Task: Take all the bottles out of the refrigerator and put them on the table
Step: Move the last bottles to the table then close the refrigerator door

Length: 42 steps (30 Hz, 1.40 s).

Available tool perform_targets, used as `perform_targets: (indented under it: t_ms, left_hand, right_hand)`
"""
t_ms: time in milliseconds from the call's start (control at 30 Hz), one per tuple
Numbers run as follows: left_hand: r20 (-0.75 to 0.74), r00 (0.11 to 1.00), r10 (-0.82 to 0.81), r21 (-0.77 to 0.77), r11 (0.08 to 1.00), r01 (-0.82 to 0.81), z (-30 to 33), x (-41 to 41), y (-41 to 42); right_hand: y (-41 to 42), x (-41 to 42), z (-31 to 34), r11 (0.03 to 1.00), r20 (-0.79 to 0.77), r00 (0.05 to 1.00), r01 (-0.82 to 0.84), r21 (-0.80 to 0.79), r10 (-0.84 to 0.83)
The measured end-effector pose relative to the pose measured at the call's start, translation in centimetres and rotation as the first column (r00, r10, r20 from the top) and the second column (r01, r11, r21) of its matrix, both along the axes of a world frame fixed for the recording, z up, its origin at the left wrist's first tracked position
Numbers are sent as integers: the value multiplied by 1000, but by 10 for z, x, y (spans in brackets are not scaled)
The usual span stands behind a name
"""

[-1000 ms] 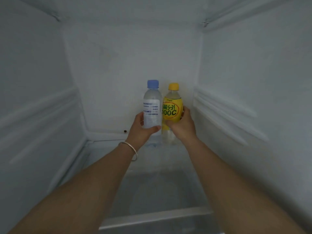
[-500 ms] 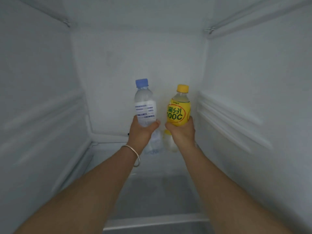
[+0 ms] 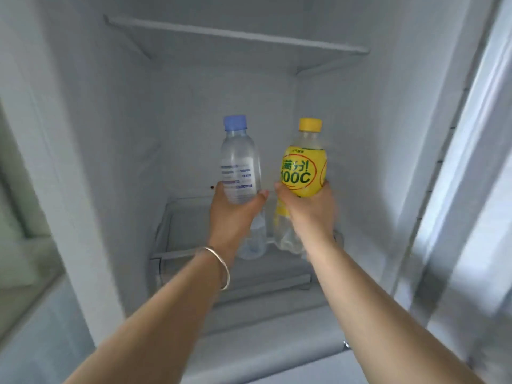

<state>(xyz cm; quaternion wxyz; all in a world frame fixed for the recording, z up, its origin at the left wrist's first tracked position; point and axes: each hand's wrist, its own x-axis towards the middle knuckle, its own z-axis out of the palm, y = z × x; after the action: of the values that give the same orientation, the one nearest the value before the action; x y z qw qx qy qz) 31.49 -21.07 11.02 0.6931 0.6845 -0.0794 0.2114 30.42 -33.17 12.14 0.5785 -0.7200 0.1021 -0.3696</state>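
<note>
Clear water bottle (image 3: 240,164), blue cap, upright in left hand (image 3: 232,214), gripped round the lower half. Yellow-capped soda bottle (image 3: 304,167), yellow label, upright in right hand (image 3: 310,212), gripped likewise. Bottles side by side, near but apart, both inside the refrigerator (image 3: 83,151) cavity. Bases look clear of the glass shelf (image 3: 194,217) under the hands, though blur there makes that hard to confirm. Upper shelf (image 3: 235,34) well above both caps. Silver bangle (image 3: 221,264) on left wrist. No other bottles seen in this compartment; rest of fridge out of view.

Step in hand, by judgement: extraction, both bottles grasped, not yet out. Next move calls for pulling both straight back toward the body, clearing the door frame (image 3: 457,162) to the right of the right hand, then turning to find the table, not in view. Grip firm: bottles likely cold and slick.
</note>
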Motion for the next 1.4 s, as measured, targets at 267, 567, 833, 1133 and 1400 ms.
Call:
perform_targets:
  t_ms: [267, 567, 833, 1133, 1400]
  left_hand:
    - [-62, 965, -255, 72, 963, 259, -18, -154, -14]
    - [-83, 863, -498, 222, 835, 503, -46, -293, -87]
    - [-146, 735, -662, 237, 698, 675, -71, -432, -175]
    - [-224, 671, -707, 172, 649, 741, -91, -595, -296]
    - [-297, 612, -733, 181, 586, 790, -106, -652, -401]
  right_hand:
    - [-16, -190, -20, 963, -36, 962, 270, -22, -270]
    - [-71, -359, -57, 875, -84, 875, 481, 47, -476]
    - [-150, -532, -89, 774, -196, 759, 633, -1, -621]
    - [-266, -705, -105, 737, -300, 709, 675, 29, -638]
    - [-366, -755, -123, 675, -343, 659, 733, 88, -670]
